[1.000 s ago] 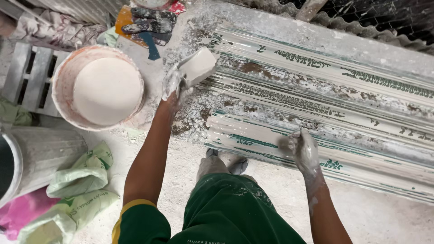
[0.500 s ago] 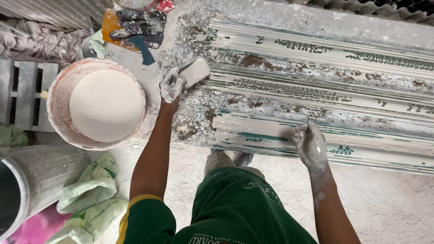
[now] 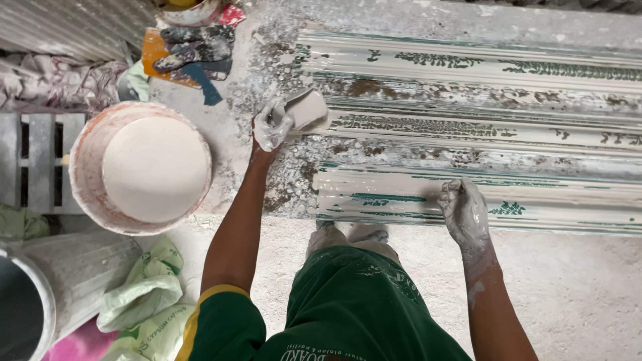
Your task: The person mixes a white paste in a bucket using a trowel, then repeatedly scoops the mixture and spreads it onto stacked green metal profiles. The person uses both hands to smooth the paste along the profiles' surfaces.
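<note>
My left hand point(image 3: 273, 124), caked in white plaster, is closed around a small pale scoop point(image 3: 306, 107) that I hold over the left end of the long ribbed mould point(image 3: 481, 127), just where its ridges stop and spattered crumbs begin. My right hand point(image 3: 466, 212) lies flat and loose, fingers spread, pressing on the wet white front ridge of the mould close to its near edge, gripping nothing. The mould runs off to the right out of view, so its length lies free that way. Left of my scoop arm stands the bucket point(image 3: 87, 200) of smooth white plaster, apart from the mould, with bare floor between. Gloves point(image 3: 194, 47) lie beyond it, bags point(image 3: 144, 294) near my left elbow, and open gritty floor point(image 3: 575, 287) spreads by my right arm
</note>
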